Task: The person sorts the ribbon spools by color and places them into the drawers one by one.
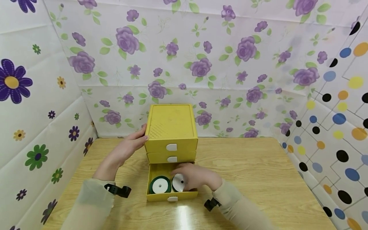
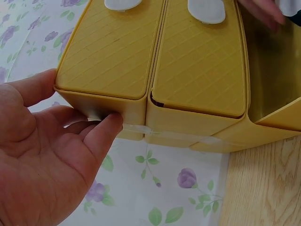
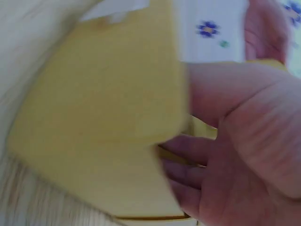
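A yellow drawer box stands on the table with its lowest drawer pulled out. Two ribbon spools with white faces and dark green ribbon are in that drawer, the left spool lying flat and the right spool partly covered by my right hand. That hand reaches into the drawer; its fingertips are hidden in the right wrist view, so whether it grips the spool cannot be told. My left hand touches the upper left side of the box, fingertips against its front left corner.
Two upper drawers with white pull tabs are closed above the open one. Wooden table surrounds the box. Behind stands a wall covering with purple roses; patterned sheets hang at both sides.
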Tool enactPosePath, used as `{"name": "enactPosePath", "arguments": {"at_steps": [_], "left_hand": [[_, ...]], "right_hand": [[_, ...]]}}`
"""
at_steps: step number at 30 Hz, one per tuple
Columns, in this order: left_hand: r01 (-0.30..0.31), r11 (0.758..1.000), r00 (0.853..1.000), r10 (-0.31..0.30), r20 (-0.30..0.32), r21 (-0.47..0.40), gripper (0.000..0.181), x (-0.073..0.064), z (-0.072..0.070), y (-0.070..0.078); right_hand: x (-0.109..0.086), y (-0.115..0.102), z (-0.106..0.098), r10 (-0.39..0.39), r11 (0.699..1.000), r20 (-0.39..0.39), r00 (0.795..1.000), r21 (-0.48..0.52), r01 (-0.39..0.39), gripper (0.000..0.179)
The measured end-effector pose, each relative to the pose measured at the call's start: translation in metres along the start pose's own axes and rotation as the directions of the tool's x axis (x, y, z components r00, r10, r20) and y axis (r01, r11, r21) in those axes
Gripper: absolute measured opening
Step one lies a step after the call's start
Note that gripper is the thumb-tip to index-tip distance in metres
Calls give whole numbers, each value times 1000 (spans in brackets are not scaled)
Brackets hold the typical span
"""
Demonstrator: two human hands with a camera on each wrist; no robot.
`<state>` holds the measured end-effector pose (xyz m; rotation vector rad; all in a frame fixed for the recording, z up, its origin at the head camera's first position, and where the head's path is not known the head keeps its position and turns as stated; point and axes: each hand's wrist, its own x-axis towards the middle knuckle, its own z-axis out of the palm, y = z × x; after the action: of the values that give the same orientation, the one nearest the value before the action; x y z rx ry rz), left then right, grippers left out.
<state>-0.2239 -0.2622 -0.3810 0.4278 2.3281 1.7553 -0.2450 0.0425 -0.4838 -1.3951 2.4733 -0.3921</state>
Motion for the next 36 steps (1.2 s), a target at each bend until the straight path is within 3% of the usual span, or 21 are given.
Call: {"name": "enactPosePath", "arguments": {"at_steps": [2,5,10,15,17,19,21,23,26,29,32,36], "left_hand": [[0,1000,1000,0,-1,-5,72,0,0,-1],[-1,1000,1000,1,-4,-7,72,0,-1,-1],[-4,1000,1000,4,-13,-4,71,1,-1,-1],[-6,1000,1000,6,-18,-10,71,1,-1,-2],[-9,1000,1000,8,-17,-14,71,1,-2,-2],[-12,1000,1000,12,-15,-19,71,1,-2,-2],[-15,1000,1000,14,-13,-23,71,1,-2,-3],[-17,1000,1000,17,-12,-23,71,1,-2,-3],[-14,1000,1000,14,-11,-21,72,1,-2,-2],[-8,1000,1000,7,-10,-25,72,0,-1,-2],[-7,1000,1000,7,-9,-30,72,0,-1,-3],[-14,999,1000,13,-14,-31,71,0,-1,-4]], "right_hand": [[-1,1,-2,31,984,-27,999,176,-26,63],[-3,-4,-5,90,892,-72,993,449,-48,56],[-10,-23,-5,169,679,-104,980,733,-40,39],[-21,-38,5,101,411,21,995,910,-61,36],[-25,-41,11,44,304,87,995,948,-96,38],[-30,-43,16,-14,238,129,992,964,-122,40],[-33,-42,23,-81,199,171,982,968,-152,42],[-37,-42,28,-138,183,198,970,968,-171,43],[-44,-44,36,-178,134,263,948,961,-242,46],[-51,-48,50,-147,39,344,927,939,-342,48],[-56,-52,67,-61,-58,415,908,906,-419,47],[-58,-53,86,88,-180,420,903,898,-401,43]]}}
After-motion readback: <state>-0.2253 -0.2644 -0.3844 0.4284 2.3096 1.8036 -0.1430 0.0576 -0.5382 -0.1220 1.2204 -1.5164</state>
